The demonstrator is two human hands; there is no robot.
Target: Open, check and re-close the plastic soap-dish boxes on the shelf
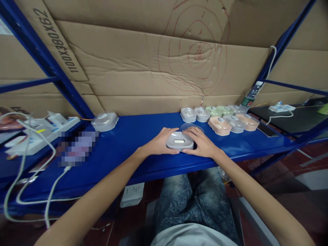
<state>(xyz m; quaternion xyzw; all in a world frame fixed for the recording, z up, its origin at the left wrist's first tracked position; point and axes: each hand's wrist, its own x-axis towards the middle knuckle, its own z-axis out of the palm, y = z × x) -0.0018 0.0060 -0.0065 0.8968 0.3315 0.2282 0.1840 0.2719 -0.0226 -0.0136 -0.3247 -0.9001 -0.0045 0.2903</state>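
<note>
Head view, one, head-worn.
Looks forward and steeply down over the lap (174, 201); blue counter (138, 131) near, at mid-frame; cardboard backing (123, 58) farther, across the top.

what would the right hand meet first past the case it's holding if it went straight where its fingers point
Probably the left hand, across the grey case from the right hand, though depth is unclear.

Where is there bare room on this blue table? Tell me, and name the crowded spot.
The widest bare patch of the blue table lies between the lone container at back left and the left hand. A smaller one lies right of the right hand, before the container cluster. Crowded: the back right, with that cluster, a bottle and dark phone.
</note>
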